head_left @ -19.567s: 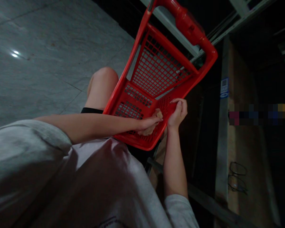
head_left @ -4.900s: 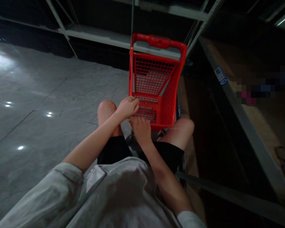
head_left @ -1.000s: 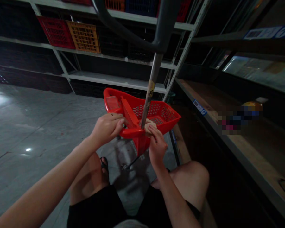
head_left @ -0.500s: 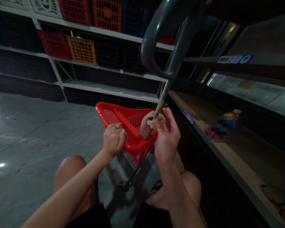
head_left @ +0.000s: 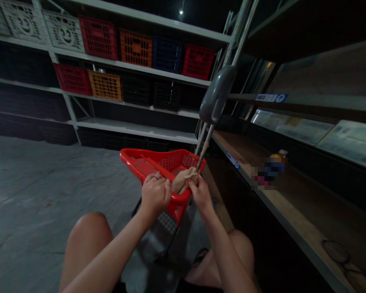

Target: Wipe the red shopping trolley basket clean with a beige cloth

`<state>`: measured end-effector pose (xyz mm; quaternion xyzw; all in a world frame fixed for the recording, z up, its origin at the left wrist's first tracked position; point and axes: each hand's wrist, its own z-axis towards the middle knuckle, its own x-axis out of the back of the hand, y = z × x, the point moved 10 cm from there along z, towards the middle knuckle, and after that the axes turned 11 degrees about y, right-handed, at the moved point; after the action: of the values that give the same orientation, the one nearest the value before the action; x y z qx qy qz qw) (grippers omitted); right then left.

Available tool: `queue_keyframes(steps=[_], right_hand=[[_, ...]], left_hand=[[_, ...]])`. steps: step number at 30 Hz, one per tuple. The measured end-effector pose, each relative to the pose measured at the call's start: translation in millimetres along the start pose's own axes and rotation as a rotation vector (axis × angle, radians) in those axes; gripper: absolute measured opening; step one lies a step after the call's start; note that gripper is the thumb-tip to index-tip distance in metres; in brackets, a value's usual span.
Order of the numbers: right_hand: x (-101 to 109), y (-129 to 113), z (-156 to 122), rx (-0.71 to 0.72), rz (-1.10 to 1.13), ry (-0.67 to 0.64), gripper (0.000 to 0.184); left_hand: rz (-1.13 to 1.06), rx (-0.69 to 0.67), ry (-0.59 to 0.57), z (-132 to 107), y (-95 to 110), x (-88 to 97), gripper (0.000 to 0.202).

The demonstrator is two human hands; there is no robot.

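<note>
In front of my knees stands a red plastic shopping cart (head_left: 167,158). My left hand (head_left: 155,195), with a ring on one finger, is closed round the cart's near rim. At the cart's right corner, my right hand (head_left: 199,193) pinches a beige cloth (head_left: 183,179) that hangs over the rim into the basket. A thin metal pole (head_left: 208,142) with a grey looped handle (head_left: 216,95) rises, tilted, from beside the cloth. A beige patch is wrapped round the pole partway up. The pole's lower end is hidden by the cloth and my fingers.
White shelving (head_left: 140,130) with several red, orange, blue, white and black crates spans the back. On the right, a wooden shelf (head_left: 286,195) holds a blurred bottle-like object and a pair of glasses (head_left: 337,250). Grey floor (head_left: 33,191) lies to the left.
My right hand has moved down from the pole to the cart's rim, bringing the cloth lower. The grey handle now appears lower and farther away. My view has tilted up.
</note>
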<state>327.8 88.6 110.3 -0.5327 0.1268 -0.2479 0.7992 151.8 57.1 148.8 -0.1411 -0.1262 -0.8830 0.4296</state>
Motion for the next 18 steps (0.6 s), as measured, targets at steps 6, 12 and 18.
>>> queue_keyframes(steps=[6, 12, 18], right_hand=[[25, -105, 75, 0.288, 0.042, 0.109, 0.035], [35, -117, 92, 0.380, 0.007, 0.098, 0.038], [35, 22, 23, 0.112, -0.174, -0.108, 0.041]], left_hand=[[0.021, 0.048, -0.022, -2, 25, -8.2, 0.040], [-0.176, 0.001, -0.169, 2, 31, -6.5, 0.039], [-0.082, 0.114, -0.340, 26, -80, -6.6, 0.047]])
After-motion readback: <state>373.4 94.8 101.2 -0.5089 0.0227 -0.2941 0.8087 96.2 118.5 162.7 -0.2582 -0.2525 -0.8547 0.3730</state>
